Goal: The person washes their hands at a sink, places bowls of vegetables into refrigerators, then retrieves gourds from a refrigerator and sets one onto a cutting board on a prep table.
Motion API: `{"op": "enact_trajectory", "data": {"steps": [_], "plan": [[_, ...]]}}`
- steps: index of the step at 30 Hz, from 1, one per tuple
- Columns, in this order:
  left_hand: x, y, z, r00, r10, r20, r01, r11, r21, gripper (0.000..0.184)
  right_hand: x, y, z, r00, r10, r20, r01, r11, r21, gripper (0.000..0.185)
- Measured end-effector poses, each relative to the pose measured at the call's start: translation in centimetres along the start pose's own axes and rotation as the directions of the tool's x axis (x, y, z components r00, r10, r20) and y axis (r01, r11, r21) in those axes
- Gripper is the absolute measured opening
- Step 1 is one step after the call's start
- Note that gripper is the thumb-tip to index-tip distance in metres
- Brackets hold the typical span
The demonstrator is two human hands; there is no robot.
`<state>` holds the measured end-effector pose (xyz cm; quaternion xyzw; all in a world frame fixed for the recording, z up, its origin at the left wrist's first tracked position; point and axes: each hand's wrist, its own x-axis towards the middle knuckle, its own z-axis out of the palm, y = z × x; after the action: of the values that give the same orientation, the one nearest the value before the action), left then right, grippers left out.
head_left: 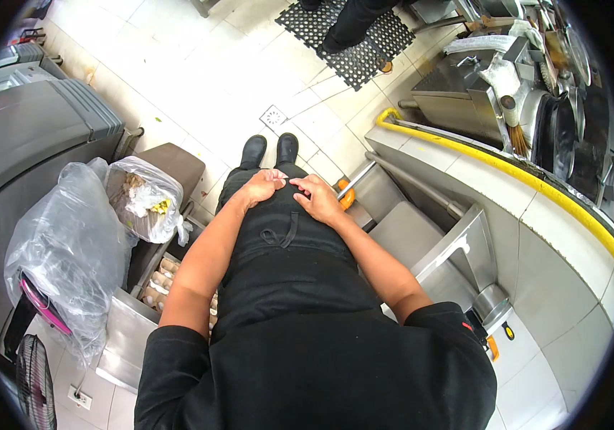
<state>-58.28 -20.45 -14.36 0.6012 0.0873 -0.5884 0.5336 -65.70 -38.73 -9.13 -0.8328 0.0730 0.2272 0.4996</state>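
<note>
My left hand (pixel 264 185) is curled closed in front of the black apron (pixel 289 279), its fingertips pinched together. Close beside it, my right hand (pixel 315 198) has thumb and fingers drawn together, pointing toward the left one. Something small and dark shows between the fingertips, too small to name. A tied black apron string (pixel 282 235) hangs in a loop nearer my waist, apart from both hands. Beyond the hands, my black boots (pixel 271 150) stand on the tile floor.
To the left are a plastic-lined bin (pixel 145 201) with scraps, a large clear plastic bag (pixel 67 251), egg trays (pixel 160 283) and a fan (pixel 34 380). A steel counter (pixel 411 233) and yellow-edged wall (pixel 507 168) flank the right. Another person's legs (pixel 353 25) stand on a black mat (pixel 393 39).
</note>
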Motion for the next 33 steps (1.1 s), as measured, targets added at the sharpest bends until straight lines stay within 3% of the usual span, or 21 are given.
{"op": "enact_trajectory", "data": {"steps": [2,4,7,8,10,11,14,16,18,21,23,33], "plan": [[0.3,-0.4,0.0,1.000,-0.007,-0.017,0.006,0.999,-0.043,0.015,0.0,0.1,0.2,0.999,-0.034,-0.001,0.034,0.999,-0.038,0.031],[0.4,-0.8,0.2,0.999,-0.015,-0.036,0.012,0.996,-0.088,0.015,-0.1,0.2,0.3,0.977,-0.202,-0.062,0.191,0.970,-0.150,0.027],[0.3,-1.2,0.1,0.999,0.010,-0.051,-0.018,0.986,-0.164,0.016,-0.2,0.6,-0.5,0.942,-0.335,-0.036,0.324,0.930,-0.174,0.021],[0.3,-1.3,0.0,0.999,0.015,-0.045,-0.022,0.985,-0.172,0.016,-0.1,0.7,-0.8,0.941,-0.337,-0.033,0.326,0.929,-0.174,0.021],[0.2,-1.4,-0.2,0.999,0.019,-0.041,-0.026,0.983,-0.183,0.017,0.1,0.2,-1.8,0.987,-0.087,-0.137,0.089,0.996,0.010,0.017],[0.2,-1.4,-0.3,1.000,0.010,-0.023,-0.015,0.980,-0.200,0.017,0.4,0.0,-2.3,0.992,-0.053,-0.117,0.051,0.998,-0.020,0.017],[0.2,-1.1,-0.4,1.000,0.021,-0.016,-0.024,0.987,-0.160,0.016,1.2,-1.2,-2.7,0.996,-0.065,-0.058,0.066,0.998,0.012,0.019],[-0.1,-0.4,-0.3,0.999,0.036,-0.030,-0.039,0.994,-0.107,0.016,1.8,-1.2,-2.1,0.975,-0.193,0.113,0.200,0.978,-0.051,0.023],[-0.3,-0.2,-0.2,1.000,-0.005,0.015,0.007,0.982,-0.190,0.016,1.8,-1.5,-1.4,0.974,-0.194,0.118,0.205,0.974,-0.092,0.026],[-0.5,-0.4,-0.1,0.999,0.040,-0.012,-0.041,0.981,-0.190,0.016,1.9,-1.3,-0.9,0.973,-0.193,0.126,0.207,0.972,-0.111,0.029],[-0.5,-0.7,-0.1,0.999,0.031,-0.013,-0.033,0.975,-0.220,0.016,1.7,-1.5,-0.9,0.959,-0.267,0.090,0.279,0.943,-0.180,0.026],[-1.5,-0.4,-0.4,0.999,0.006,-0.037,-0.016,0.961,-0.277,0.016,1.9,-1.3,-0.4,0.977,-0.205,0.065,0.209,0.976,-0.057,0.018]]}}
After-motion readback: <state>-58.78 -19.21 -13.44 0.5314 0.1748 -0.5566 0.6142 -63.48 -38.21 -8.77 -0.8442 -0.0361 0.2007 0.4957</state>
